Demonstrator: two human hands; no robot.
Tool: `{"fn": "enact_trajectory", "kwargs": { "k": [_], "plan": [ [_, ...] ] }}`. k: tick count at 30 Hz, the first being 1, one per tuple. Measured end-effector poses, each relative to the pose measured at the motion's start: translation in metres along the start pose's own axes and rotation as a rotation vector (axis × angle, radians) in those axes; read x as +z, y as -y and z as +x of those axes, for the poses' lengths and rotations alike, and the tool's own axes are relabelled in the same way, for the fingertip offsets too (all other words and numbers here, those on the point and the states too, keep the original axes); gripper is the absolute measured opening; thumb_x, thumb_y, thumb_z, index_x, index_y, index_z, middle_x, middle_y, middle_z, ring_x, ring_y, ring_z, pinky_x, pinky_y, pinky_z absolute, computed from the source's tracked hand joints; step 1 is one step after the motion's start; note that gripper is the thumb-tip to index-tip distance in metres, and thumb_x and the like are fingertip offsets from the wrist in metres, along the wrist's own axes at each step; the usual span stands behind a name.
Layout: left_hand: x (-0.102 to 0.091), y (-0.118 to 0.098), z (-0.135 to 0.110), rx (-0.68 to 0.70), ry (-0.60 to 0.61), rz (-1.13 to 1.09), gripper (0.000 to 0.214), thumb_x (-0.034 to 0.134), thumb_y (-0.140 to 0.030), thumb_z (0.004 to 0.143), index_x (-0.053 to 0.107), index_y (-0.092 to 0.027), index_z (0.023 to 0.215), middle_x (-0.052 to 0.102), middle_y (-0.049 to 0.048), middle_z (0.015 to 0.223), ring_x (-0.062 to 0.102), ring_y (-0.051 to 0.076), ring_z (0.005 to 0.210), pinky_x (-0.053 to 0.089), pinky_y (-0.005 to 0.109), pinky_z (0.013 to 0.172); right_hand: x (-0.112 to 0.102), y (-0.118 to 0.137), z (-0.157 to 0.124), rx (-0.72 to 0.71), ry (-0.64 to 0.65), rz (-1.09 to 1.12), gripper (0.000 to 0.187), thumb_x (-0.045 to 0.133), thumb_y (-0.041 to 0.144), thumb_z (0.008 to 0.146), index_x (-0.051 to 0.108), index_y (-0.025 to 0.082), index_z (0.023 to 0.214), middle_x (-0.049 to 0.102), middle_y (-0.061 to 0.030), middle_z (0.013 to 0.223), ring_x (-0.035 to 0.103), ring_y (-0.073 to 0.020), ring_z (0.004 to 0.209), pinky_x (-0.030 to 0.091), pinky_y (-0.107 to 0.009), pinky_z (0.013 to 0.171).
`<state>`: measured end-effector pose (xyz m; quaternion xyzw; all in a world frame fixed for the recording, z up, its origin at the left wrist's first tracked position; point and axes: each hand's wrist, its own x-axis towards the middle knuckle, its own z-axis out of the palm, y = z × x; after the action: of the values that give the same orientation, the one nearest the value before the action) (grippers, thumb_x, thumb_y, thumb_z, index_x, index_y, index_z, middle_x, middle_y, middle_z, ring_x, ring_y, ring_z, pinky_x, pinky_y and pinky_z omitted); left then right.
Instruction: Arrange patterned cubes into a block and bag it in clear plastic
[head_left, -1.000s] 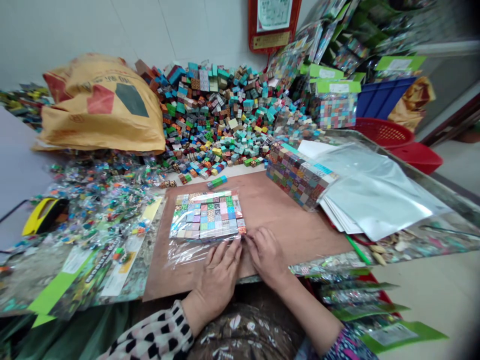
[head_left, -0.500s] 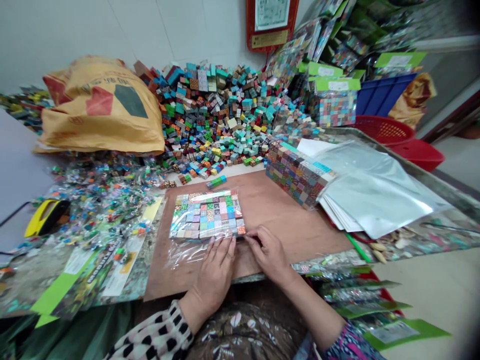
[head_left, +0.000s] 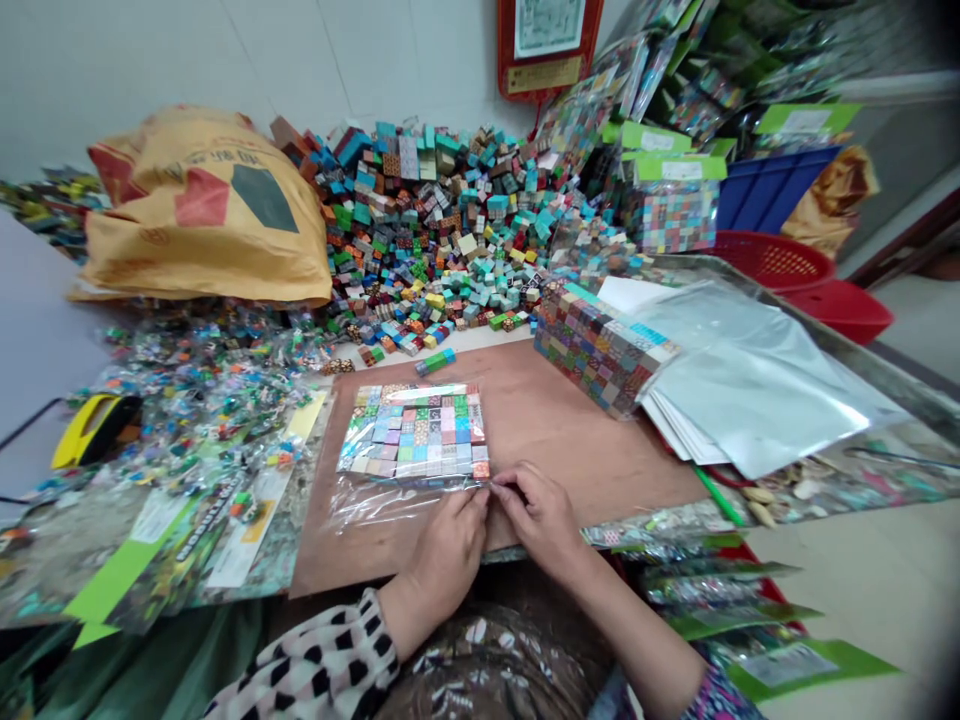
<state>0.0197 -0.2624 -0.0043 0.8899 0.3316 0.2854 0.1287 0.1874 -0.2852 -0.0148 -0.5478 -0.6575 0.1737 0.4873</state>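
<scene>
A clear plastic bag [head_left: 375,505] lies on the brown board, with a flat layer of small colourful printed cubes [head_left: 431,435] inside it. Its loose, see-through end spreads toward me, below the cubes. My left hand [head_left: 446,550] has its fingers curled together at the near right part of this film. Beside it, almost touching, my right hand [head_left: 544,515] pinches the bag's edge near its lower right corner. The pinched film itself is mostly hidden by my fingertips. A short blue and green block stick [head_left: 435,362] rests behind the bag.
A tall packed block of cubes [head_left: 604,345] stands right of the bag, beside stacked clear plastic sleeves [head_left: 757,370]. Behind are heaped loose cubes [head_left: 442,240] and a yellow sack [head_left: 202,220]. Small bagged pieces [head_left: 217,380] and a yellow-black tool [head_left: 94,430] lie left.
My left hand has gone from lying flat with fingers stretched on the bag's near edge to curled fingers, shifted right and nearer me. My right hand stays at the corner.
</scene>
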Motion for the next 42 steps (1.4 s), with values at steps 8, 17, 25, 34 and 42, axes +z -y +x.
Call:
{"fn": "enact_trajectory", "kwargs": {
  "k": [8,17,25,34,42],
  "plan": [
    [0.004,-0.003,0.001,-0.55,0.008,-0.513,0.036,0.05,-0.02,0.085,0.073,-0.013,0.111,0.075,0.0129,0.103,0.07,0.023,0.088,0.057,0.036,0.081,0.004,0.004,-0.005,-0.003,0.093,-0.532,0.02,0.051,0.025,0.095,0.061,0.021,0.078,0.061,-0.0051,0.081,0.049,-0.0221,0.081,0.033,-0.034,0.072],
    [0.001,-0.013,0.02,-1.154,-0.099,-1.026,0.029,0.07,-0.034,0.059,0.073,-0.012,0.078,0.055,-0.0039,0.042,0.043,0.01,0.039,0.031,0.021,0.043,-0.001,-0.002,-0.003,-0.143,0.29,-0.403,0.016,0.049,0.018,0.096,0.059,0.019,0.084,0.061,-0.003,0.087,0.047,-0.0193,0.083,0.034,-0.031,0.076],
    [-0.005,-0.018,0.019,-1.148,-0.148,-1.034,0.02,0.069,-0.033,0.057,0.069,-0.014,0.063,0.055,-0.0037,0.044,0.044,0.008,0.043,0.033,0.021,0.047,0.002,0.002,-0.005,-0.097,0.24,-0.529,0.01,0.056,0.019,0.091,0.058,0.02,0.082,0.06,-0.0033,0.085,0.048,-0.0206,0.083,0.032,-0.033,0.075],
    [-0.002,-0.018,0.017,-1.145,-0.217,-1.105,0.039,0.076,-0.028,0.057,0.078,-0.013,0.094,0.063,-0.002,0.057,0.051,0.009,0.051,0.04,0.022,0.053,0.021,0.01,-0.002,0.02,0.067,-0.665,0.016,0.052,0.012,0.089,0.058,0.02,0.076,0.062,-0.0041,0.074,0.05,-0.022,0.075,0.028,-0.035,0.073],
    [0.002,-0.017,0.018,-1.092,-0.245,-1.095,0.027,0.077,-0.028,0.06,0.079,-0.014,0.083,0.066,0.0011,0.063,0.054,0.011,0.058,0.044,0.023,0.057,0.018,0.006,-0.006,-0.032,0.12,-0.579,0.016,0.049,0.011,0.089,0.057,0.02,0.078,0.062,-0.0042,0.077,0.049,-0.0213,0.077,0.03,-0.033,0.076]
  ]
}}
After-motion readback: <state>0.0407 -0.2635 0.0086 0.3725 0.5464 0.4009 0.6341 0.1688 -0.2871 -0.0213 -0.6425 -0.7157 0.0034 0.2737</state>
